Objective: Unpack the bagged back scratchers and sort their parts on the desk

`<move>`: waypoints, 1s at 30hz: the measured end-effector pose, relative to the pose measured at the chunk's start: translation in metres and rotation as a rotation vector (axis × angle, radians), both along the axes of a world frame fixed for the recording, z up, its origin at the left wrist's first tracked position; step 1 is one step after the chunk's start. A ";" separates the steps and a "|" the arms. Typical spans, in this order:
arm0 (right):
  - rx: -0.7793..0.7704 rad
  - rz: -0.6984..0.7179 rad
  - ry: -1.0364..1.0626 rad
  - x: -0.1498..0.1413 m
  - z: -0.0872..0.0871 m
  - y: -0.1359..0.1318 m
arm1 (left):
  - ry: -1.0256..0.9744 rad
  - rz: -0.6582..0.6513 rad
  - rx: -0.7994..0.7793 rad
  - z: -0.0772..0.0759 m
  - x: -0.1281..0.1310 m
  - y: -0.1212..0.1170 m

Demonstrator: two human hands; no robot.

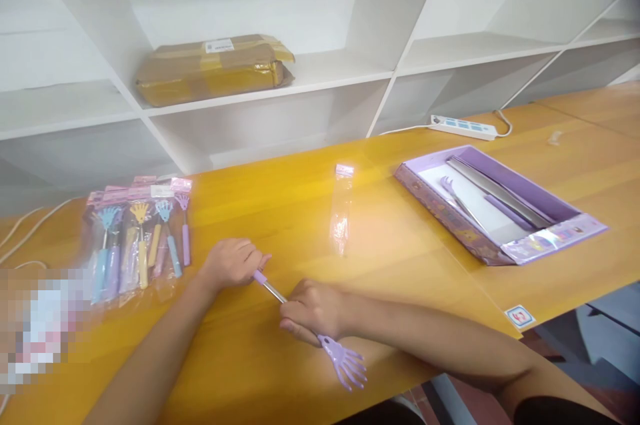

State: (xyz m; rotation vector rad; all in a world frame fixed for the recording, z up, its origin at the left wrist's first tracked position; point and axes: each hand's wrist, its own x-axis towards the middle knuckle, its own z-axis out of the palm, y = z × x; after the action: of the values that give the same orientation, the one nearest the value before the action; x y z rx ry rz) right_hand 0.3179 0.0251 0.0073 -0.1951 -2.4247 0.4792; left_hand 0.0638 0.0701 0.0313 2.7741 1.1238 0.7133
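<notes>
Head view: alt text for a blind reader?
Purple back scratcher held over a wooden table: left hand on its handle, right hand near its claw. Bagged scratchers lie left, a plastic sleeve beyond the hands, an open purple box right.

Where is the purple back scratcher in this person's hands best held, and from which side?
Likely by the purple handle, from the left, where the left hand closes around it. The scratcher slants, handle at upper left. Its claw end splays into curved prongs, and the metal shaft looks thinner than the handle, so both seem less steady to hold.
</notes>
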 end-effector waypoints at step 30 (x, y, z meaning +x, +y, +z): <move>-0.390 -1.023 -0.582 0.018 0.077 0.141 | -0.216 0.508 -0.112 -0.057 0.006 0.012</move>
State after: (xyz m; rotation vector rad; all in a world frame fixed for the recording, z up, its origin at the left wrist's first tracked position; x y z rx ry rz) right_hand 0.3358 0.1657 0.0843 -1.8268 -2.3011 0.4221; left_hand 0.0694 0.0821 -0.0257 2.2603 1.7722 0.9269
